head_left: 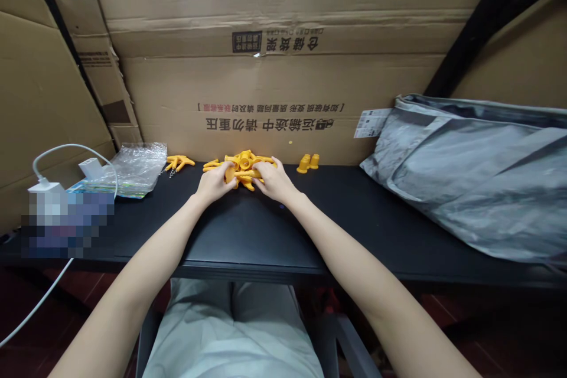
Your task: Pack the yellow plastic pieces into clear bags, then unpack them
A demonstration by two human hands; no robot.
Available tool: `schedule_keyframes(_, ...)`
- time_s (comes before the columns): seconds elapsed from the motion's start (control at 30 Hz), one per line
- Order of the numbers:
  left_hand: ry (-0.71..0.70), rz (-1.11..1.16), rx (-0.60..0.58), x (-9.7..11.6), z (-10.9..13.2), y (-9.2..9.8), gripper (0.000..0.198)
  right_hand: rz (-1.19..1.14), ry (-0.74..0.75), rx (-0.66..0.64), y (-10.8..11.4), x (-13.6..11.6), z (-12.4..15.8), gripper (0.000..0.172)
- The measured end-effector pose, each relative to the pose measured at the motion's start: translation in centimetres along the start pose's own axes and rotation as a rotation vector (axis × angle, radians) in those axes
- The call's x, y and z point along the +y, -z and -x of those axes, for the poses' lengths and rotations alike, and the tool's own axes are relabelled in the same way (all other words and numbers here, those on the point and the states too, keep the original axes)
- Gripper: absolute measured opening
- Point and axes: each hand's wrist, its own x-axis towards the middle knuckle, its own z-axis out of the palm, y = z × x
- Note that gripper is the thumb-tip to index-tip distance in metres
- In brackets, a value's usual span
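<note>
A pile of yellow plastic pieces (245, 160) lies on the black table by the cardboard, some round and hollow, others branched. My left hand (215, 183) is at the pile's left side, thumb and forefinger closed around a yellow piece. From the right, my right hand (275, 181) pinches another yellow piece between thumb and fingers. Whether both hold parts of the same piece, I cannot tell. Left of the pile sits a branched yellow piece (179, 162) with thin metal spirals below it. Two small yellow bell-shaped pieces (309, 163) stand together on the right.
Cardboard (274, 77) with printed text stands behind the black table (252, 236). On the left are a clear plastic bag (137, 168), a white charger (48, 201) with its cable, and a blurred patch. A large grey bag (478, 171) fills the right side.
</note>
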Motion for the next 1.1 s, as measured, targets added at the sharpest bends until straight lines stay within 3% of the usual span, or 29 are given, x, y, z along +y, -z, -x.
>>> schedule_keyframes(0.73,0.021,-0.053,-0.007,-0.3,0.0,0.1,0.037,-0.038,-0.011,0.009,-0.7,1.4,0.4,0.022)
schedule_keyframes(0.93,0.117,-0.092,-0.023,-0.3,-0.2,0.5,0.035,0.033,-0.148,0.118,0.0,2.8,0.4,0.022)
schedule_keyframes(1.1,0.252,-0.070,-0.007,-0.9,-0.5,0.6,0.034,0.071,-0.441,0.267,0.7,6.1,1.3,0.026)
